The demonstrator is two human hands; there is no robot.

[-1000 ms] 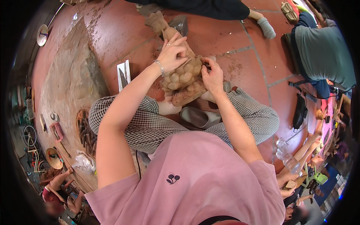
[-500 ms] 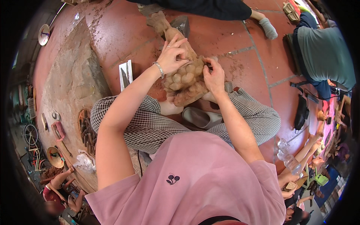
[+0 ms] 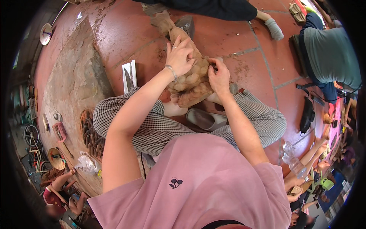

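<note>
A brown sculpture [image 3: 190, 78], covered in rounded lumps with a long narrower neck, lies before me between my bare feet. My left hand [image 3: 180, 58] is over its upper middle. Thumb and forefinger are bent together against the surface, while the other fingers stretch out, one wearing a ring; whatever the pinch holds is hidden. At the sculpture's right edge, my right hand [image 3: 219, 76] grips the rim with bent thumb and fingers. Some fingertips are out of sight.
A large stone-like slab [image 3: 70, 82] lies on the left, bearing a brush [image 3: 60, 131] and a basket of dark sticks [image 3: 91, 131]. A white sheet with a dark blade-like piece [image 3: 130, 76] is near my left knee. A grey shoe [image 3: 202, 119] sits between my legs. Other people are around.
My left hand has shifted slightly right across the sculpture, its thumb and forefinger still bent together. The right hand stays at the edge with hardly any movement.
</note>
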